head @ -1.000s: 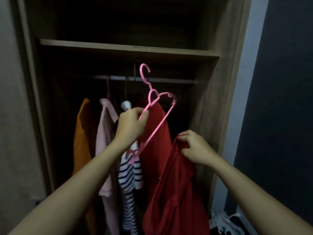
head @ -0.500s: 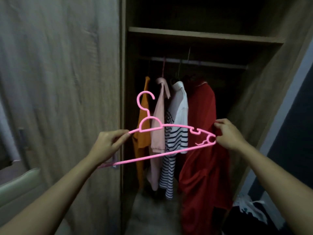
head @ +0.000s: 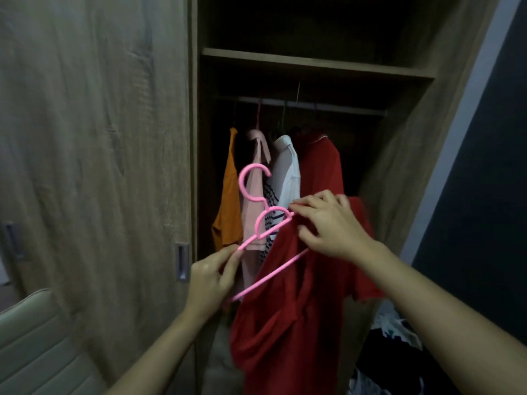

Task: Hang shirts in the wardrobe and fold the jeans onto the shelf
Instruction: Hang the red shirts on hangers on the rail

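Standing open, the wardrobe (head: 313,61) is shown with hung shirts (head: 286,172) on its far rail. Near its right side a red shirt (head: 285,337) is draped partway over a pink hanger (head: 273,273). The shirt's fabric is gripped by the curled right hand (head: 333,226); the hanger's left end is pinched by the left hand (head: 211,277).

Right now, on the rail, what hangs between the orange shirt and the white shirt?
A pale pink shirt hangs between the orange shirt and the white shirt; the head view shows it.
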`<action>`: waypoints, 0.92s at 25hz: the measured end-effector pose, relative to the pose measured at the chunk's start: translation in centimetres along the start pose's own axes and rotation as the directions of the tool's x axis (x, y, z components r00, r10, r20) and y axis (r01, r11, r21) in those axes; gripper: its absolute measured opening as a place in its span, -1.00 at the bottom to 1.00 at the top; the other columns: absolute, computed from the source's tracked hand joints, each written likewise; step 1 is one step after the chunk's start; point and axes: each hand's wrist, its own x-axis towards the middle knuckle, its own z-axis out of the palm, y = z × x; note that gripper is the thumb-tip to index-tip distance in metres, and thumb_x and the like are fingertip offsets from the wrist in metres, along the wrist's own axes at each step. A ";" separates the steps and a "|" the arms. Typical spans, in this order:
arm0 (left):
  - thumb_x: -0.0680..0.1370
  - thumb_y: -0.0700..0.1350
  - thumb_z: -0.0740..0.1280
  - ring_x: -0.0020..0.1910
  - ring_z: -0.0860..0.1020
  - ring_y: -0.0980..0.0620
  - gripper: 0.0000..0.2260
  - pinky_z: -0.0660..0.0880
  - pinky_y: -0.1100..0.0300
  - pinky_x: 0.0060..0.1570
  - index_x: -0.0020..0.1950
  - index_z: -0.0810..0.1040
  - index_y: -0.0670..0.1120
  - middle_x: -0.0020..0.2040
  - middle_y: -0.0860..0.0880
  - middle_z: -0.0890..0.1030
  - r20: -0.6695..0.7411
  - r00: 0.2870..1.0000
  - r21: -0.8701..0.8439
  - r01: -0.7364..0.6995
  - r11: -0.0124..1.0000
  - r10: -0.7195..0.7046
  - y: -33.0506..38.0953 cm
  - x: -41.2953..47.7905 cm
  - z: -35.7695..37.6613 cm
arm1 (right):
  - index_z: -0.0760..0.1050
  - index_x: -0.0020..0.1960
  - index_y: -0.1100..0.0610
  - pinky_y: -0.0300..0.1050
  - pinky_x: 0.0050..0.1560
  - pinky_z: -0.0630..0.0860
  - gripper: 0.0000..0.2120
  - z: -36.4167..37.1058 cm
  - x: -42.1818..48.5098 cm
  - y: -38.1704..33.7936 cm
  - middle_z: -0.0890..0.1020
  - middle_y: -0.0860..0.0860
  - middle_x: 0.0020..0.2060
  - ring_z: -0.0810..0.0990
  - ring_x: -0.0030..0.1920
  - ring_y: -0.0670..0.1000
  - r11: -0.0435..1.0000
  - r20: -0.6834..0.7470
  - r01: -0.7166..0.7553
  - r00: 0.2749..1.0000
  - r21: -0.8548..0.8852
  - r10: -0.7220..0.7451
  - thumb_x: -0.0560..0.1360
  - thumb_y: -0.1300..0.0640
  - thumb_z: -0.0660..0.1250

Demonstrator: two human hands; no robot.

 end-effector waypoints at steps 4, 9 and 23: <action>0.52 -0.02 0.27 -0.11 0.54 0.28 -0.66 0.36 0.59 -0.06 -0.08 0.65 -0.30 -0.16 -0.14 0.69 -0.107 0.993 -0.035 -0.047 0.998 0.044 0.9 0.1 -0.5 | 0.52 -0.21 0.05 -0.08 -0.30 0.37 -0.57 -0.5 0.5 0.2 0.53 0.02 -0.36 0.54 -0.32 0.10 0.979 -0.341 0.120 0.924 -0.166 -0.171 0.58 -0.16 0.02; 0.55 -0.02 0.26 -0.05 0.48 -0.09 -0.76 0.37 0.09 -0.02 0.13 0.56 -0.10 0.01 -0.13 0.54 -0.233 0.962 0.241 -0.087 0.967 0.144 2.2 -0.8 -0.3 | 0.54 -0.41 0.09 -0.20 -0.58 0.27 -0.39 -1.1 1.3 0.1 0.52 0.00 -0.53 0.55 -0.53 0.09 0.980 -0.497 0.017 0.860 -0.197 -0.115 0.61 -0.14 -0.05; 0.12 0.05 0.39 0.35 0.26 0.07 -0.07 0.19 0.48 0.21 0.46 0.17 -0.05 0.38 -0.03 0.25 0.751 0.592 -0.039 0.482 0.875 -0.293 -4.7 -3.4 3.4 | 0.42 -0.45 0.13 -0.21 -0.52 0.14 -0.49 -2.9 -3.2 2.4 0.44 0.04 -0.56 0.50 -0.55 0.11 0.996 -0.625 -0.026 0.780 -0.084 -0.032 0.60 -0.05 0.07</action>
